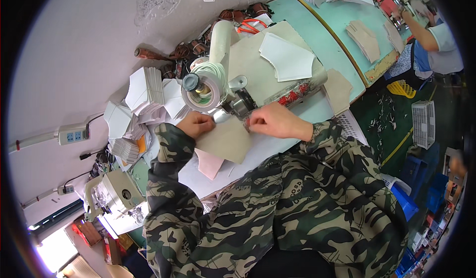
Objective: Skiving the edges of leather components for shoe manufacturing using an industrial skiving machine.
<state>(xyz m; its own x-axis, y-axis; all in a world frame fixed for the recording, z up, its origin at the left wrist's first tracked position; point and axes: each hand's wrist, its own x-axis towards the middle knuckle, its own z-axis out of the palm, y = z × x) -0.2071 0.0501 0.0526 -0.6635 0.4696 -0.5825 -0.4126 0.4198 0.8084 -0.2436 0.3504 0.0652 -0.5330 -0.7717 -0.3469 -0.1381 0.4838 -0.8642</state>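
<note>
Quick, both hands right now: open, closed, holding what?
Left hand: closed, pinching the upper left edge of the beige cut piece.
Right hand: closed, fingers curled at the piece's upper right edge beside the tape machine.

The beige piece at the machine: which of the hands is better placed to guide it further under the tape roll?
Probably the left hand: it grips the beige piece right below the tape roll; the right hand sits further away.
</note>
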